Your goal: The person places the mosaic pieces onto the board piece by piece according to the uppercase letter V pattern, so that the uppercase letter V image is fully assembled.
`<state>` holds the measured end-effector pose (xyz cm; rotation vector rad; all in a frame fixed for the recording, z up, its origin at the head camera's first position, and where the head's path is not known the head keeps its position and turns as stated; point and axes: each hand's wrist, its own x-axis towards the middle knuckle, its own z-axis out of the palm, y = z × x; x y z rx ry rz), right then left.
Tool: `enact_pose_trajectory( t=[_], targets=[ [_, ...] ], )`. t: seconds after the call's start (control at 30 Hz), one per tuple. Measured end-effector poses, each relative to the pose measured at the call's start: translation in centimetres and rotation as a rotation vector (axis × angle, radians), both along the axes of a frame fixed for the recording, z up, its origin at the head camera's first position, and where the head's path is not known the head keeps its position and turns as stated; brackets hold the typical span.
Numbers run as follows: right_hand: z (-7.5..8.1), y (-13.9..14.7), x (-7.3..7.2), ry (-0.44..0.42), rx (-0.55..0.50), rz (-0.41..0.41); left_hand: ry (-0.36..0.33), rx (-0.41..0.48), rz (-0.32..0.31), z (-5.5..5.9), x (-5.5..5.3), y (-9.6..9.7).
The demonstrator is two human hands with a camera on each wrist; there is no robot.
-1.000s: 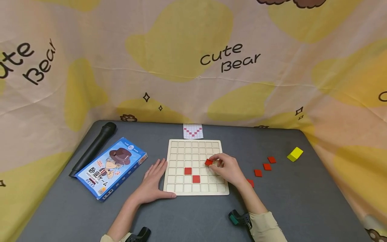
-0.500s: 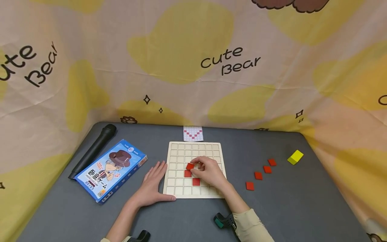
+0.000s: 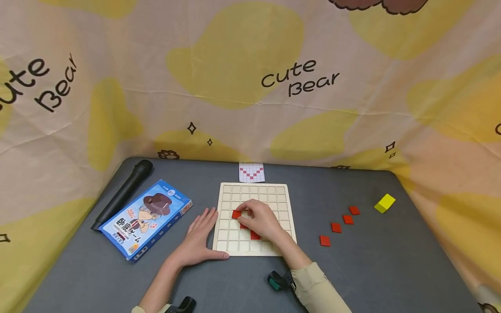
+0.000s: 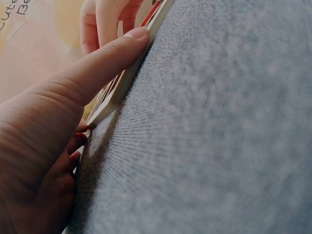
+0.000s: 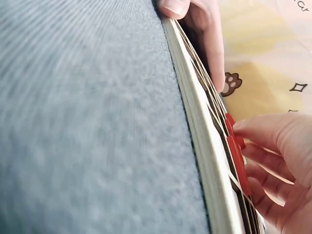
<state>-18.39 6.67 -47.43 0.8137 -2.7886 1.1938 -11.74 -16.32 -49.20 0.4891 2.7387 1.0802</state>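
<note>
Two red tiles (image 3: 255, 235) set in wooden grid board (image 3: 279, 191), corner to corner. Pinched in grip of right hand (image 3: 260, 220), between thumb and fingertip, likely for fine control: third red tile (image 3: 235, 214), over board's left part, beyond and left of pair; cannot tell if seated. Left hand (image 3: 197, 243) spread round near-left corner, probably for steadying. Pattern card (image 3: 252, 172) just behind board, presumably for easy viewing. Four loose red tiles (image 3: 335, 227) on worktop (image 3: 375, 261), right side, seemingly for short reach.
</note>
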Motion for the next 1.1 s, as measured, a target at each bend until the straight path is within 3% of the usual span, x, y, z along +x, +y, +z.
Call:
enact_pose_trajectory(
  t=[0.23, 0.73, 1.1],
  targets=[
    [0.1, -0.3, -0.2, 0.041, 0.054, -0.001, -0.005, 0.003, -0.007, 0.0, -0.1, 0.1],
    [0.1, 0.1, 0.1, 0.048, 0.018, 0.018, -0.003, -0.002, -0.013, 0.2, -0.1, 0.1],
    [0.3, 3.4, 0.5, 0.057, -0.020, -0.050, -0.016, -0.009, -0.001, 0.1, -0.1, 0.2]
  ],
)
